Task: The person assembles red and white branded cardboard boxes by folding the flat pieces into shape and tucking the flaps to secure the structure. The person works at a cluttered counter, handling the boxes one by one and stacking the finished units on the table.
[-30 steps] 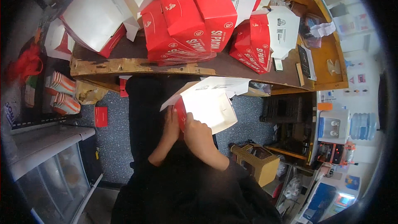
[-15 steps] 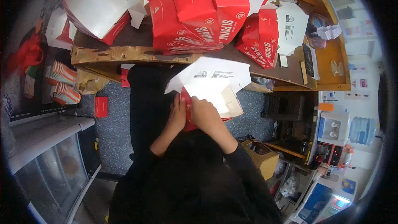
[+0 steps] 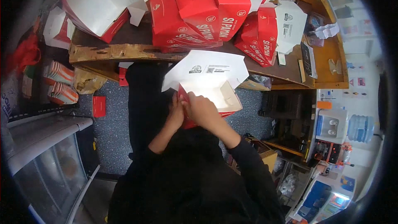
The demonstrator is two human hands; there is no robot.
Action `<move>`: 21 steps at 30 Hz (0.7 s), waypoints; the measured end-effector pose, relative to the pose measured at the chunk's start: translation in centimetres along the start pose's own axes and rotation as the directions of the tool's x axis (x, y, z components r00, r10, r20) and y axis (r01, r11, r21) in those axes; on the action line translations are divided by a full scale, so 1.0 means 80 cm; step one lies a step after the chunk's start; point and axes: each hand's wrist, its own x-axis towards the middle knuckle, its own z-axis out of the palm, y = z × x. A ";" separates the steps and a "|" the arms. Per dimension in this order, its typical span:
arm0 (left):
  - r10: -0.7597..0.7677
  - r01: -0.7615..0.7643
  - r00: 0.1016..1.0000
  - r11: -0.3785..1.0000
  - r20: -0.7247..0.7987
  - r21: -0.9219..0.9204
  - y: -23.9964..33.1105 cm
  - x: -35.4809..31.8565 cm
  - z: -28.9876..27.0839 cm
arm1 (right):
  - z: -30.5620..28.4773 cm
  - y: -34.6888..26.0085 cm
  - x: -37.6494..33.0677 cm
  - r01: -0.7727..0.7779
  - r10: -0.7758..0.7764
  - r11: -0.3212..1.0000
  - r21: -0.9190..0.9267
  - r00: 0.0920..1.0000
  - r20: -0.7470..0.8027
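Note:
I hold a cardboard box, red outside and white inside, in front of my body below the table edge. Its white lid flap stands open and points away from me. My left hand grips the box's near left corner. My right hand presses on the near wall beside it, and the two hands touch. Black sleeves cover both forearms.
A worn wooden table carries a pile of folded red boxes and flat white blanks. Striped paper cups lie at the left, above a glass cabinet. At the right stand a water bottle and a cardboard box on the floor.
The box has come up and nearer the table edge, its lid flap opening wider. Both hands shifted with it and stayed on its near side.

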 end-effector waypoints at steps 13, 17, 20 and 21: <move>0.223 -0.221 0.974 0.927 0.027 0.304 0.035 -0.025 -0.026 | 0.005 0.026 -0.024 0.432 -0.421 0.881 0.191 0.902 -0.098; 0.114 -0.138 0.988 0.955 0.105 0.263 0.043 -0.031 -0.028 | -0.010 0.021 -0.024 0.352 -0.354 0.921 0.169 0.935 -0.015; 0.105 -0.143 0.983 0.952 0.149 0.269 0.033 -0.021 -0.028 | 0.005 0.015 -0.032 0.276 -0.270 0.960 0.054 0.959 -0.087; 0.111 -0.150 0.982 0.950 0.155 0.274 0.030 -0.018 -0.027 | 0.011 0.014 -0.035 0.248 -0.246 0.969 0.001 0.961 -0.126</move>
